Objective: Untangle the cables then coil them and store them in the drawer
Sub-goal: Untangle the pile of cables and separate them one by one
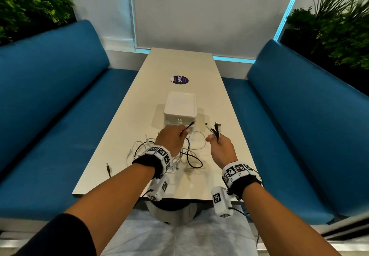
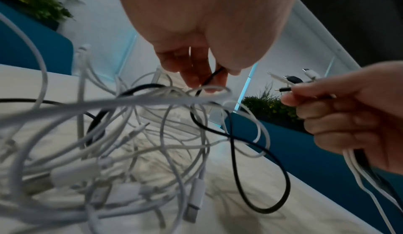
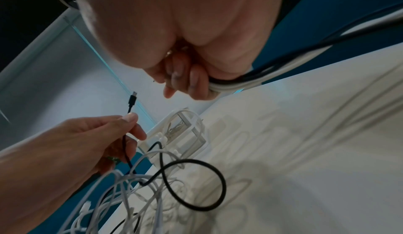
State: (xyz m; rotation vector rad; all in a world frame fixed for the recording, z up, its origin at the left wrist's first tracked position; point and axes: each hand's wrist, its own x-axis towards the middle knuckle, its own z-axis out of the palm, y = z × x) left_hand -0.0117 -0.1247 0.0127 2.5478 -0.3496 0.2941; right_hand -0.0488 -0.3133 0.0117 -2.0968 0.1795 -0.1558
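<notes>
Long white table (image 1: 199,72) between two blue benches (image 1: 50,100). White drawer box (image 1: 180,108) mid-table, closed as far as the head view shows. Tangled pile of white cables (image 1: 179,156) on the near end, just in front of the box. Left hand (image 1: 170,139) pinches the black cable (image 1: 192,159) near its plug, raised over the pile. Right hand (image 1: 220,148) fist-grips a bundle of cable ends (image 1: 214,130), plugs sticking up.

The cable tangle (image 1: 169,154) lies on the table (image 1: 179,66), before the drawer box (image 1: 180,112).
</notes>
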